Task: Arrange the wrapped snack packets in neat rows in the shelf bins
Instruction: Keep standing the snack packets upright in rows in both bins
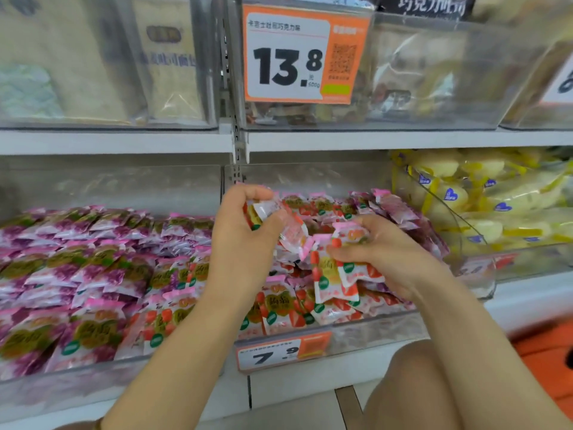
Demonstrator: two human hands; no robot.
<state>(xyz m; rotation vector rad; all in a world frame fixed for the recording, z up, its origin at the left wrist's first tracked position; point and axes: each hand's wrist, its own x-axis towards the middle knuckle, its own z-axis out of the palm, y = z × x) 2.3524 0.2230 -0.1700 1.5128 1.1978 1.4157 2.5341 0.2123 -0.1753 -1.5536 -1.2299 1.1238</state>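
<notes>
Left grip (245, 234) pinches a strawberry snack packet (269, 211), right grip (393, 256) clutches a loose fan of packets (335, 280) over the clear shelf bin (381, 332); I judge slick wrappers may slip beneath the right grip, muddling rows.

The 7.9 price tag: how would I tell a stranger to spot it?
Look at the lower shelf, at the middle clear bin of red strawberry packets. The small orange-and-white tag sits on that bin's front wall. Unlike the bigger tag on the upper bin, it reads 7.9, not 13.8.
</notes>
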